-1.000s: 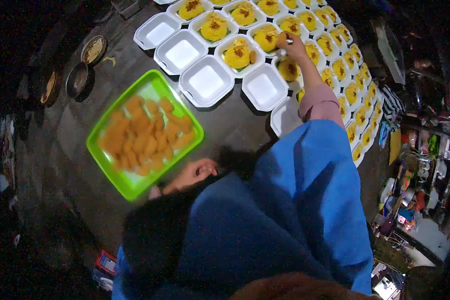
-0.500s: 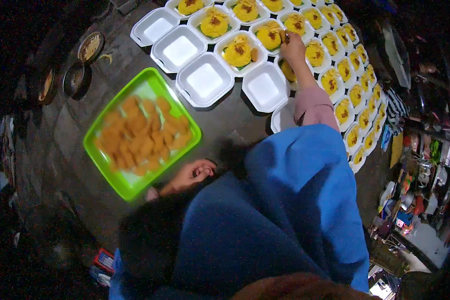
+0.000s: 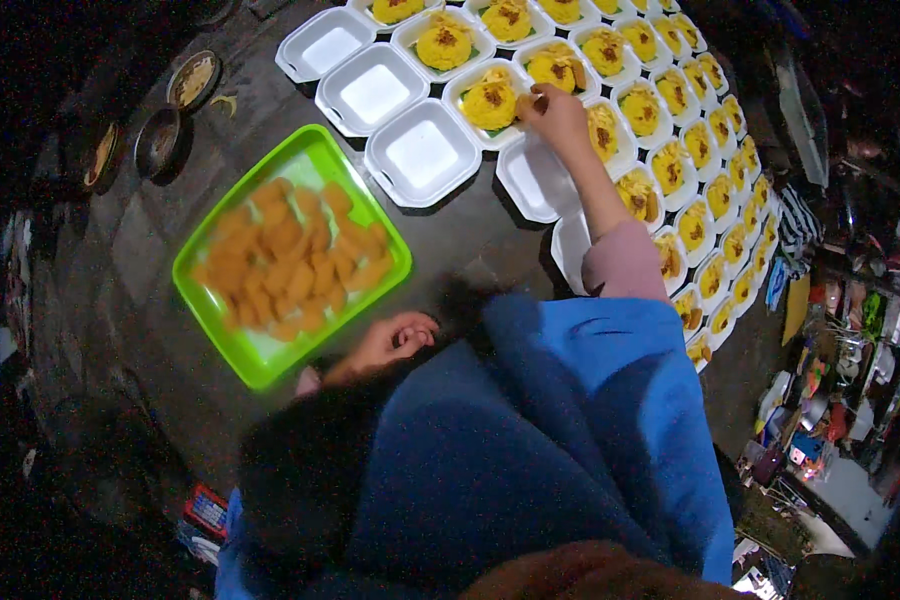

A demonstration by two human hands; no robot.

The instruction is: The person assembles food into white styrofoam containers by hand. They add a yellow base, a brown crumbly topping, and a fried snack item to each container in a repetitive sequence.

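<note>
My right hand [image 3: 558,115] reaches over the right edge of a white foam food box [image 3: 467,88] that holds a mound of yellow rice [image 3: 491,103]. Its thumb and fingers are pinched at the golden-brown fried nugget beside the rice, which the fingertips mostly hide. In the adjoining box, another fried nugget [image 3: 579,76] rests against the rice. My left hand [image 3: 398,338] stays low, fingers curled in, just right of a bright green tray [image 3: 270,376]. Several fried nuggets [image 3: 315,275] lie heaped on that tray, slightly blurred.
Rows of foam boxes with yellow rice [image 3: 670,170] stretch along the right. Bare open boxes [image 3: 423,152] stand between them and the tray. Bowls [image 3: 158,143] sit on the dark floor at the far left. Clutter [image 3: 830,400] lines the right side.
My right hand has come nearer and left, from one rice box to its neighbour. A fried nugget now shows in the box it left. My left hand keeps its curled pose.
</note>
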